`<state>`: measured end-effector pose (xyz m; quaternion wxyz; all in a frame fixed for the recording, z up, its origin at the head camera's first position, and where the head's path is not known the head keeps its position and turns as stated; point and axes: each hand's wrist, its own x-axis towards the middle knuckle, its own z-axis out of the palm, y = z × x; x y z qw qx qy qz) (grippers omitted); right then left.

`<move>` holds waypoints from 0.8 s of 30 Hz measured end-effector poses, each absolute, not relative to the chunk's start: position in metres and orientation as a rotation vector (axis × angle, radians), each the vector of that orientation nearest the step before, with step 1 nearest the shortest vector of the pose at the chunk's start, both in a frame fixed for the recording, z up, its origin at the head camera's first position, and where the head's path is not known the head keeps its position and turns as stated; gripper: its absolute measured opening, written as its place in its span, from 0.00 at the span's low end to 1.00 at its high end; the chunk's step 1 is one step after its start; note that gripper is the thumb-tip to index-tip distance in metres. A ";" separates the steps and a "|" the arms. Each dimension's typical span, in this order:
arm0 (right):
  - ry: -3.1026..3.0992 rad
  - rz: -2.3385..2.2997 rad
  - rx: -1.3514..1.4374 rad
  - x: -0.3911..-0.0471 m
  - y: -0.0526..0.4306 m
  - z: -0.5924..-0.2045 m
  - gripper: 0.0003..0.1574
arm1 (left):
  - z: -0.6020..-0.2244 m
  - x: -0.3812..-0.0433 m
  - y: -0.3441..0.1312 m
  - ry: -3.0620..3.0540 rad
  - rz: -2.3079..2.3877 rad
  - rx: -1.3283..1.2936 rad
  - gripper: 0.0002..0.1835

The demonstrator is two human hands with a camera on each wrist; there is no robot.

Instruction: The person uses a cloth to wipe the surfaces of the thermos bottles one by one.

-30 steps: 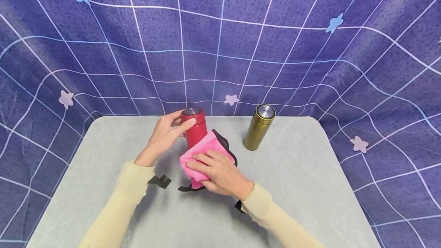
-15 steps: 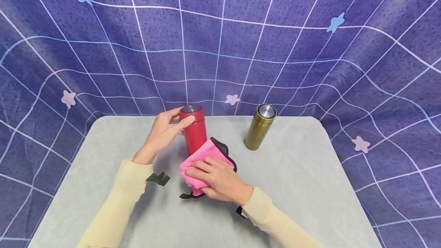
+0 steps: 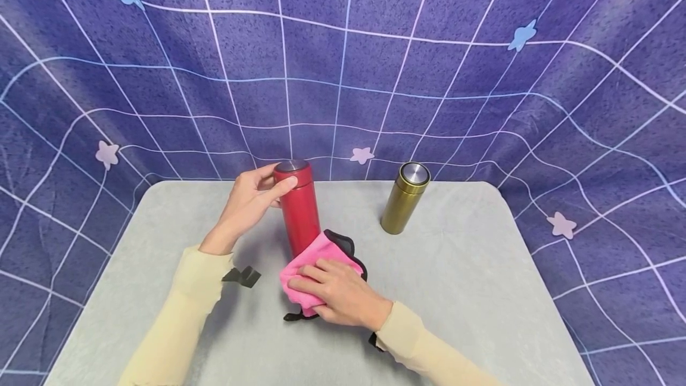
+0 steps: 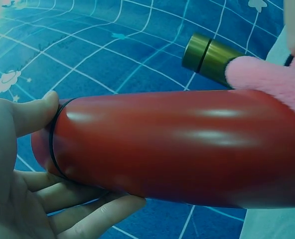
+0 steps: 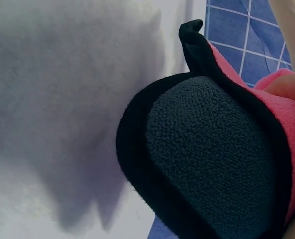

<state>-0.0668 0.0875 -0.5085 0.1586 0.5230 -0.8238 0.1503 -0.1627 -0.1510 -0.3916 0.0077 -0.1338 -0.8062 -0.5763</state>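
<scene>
A red thermos bottle (image 3: 301, 213) with a metal-topped lid leans slightly in front of me. My left hand (image 3: 241, 207) grips it near the lid, thumb on one side and fingers on the other, as the left wrist view also shows on the bottle (image 4: 177, 144). Against the lower body lies a pink towel (image 3: 320, 249) with black trim, held by my right hand (image 3: 343, 292). The towel covers the base of the bottle. In the right wrist view the towel's dark grey fuzzy side (image 5: 212, 149) and black loop (image 5: 193, 45) fill much of the frame.
An olive-gold thermos (image 3: 402, 207) stands upright to the right of both hands. The grey table (image 3: 466, 290) ends at the back against a purple curtain (image 3: 343, 100) with grid lines and stars. Dark straps hang from both cuffs.
The towel and right hand have slid down along the bottle, toward me, baring more red. The left hand and bottle top have shifted a little to the left. The gold thermos stays put.
</scene>
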 end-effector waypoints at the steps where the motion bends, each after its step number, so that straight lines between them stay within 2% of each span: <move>1: -2.363 0.432 1.501 -0.066 0.087 -0.510 0.34 | -0.391 -0.163 -0.152 -2.520 -1.794 -0.420 0.27; 12: -2.417 0.499 1.493 -0.059 0.090 -0.519 0.33 | -0.390 -0.164 -0.153 -2.509 -1.769 -0.421 0.28; 19: -2.316 0.601 1.459 -0.060 0.093 -0.520 0.38 | -0.393 -0.162 -0.151 -2.524 -1.783 -0.422 0.30; 24: -2.247 0.836 1.395 -0.063 0.096 -0.516 0.34 | -0.397 -0.160 -0.152 -2.509 -1.802 -0.443 0.29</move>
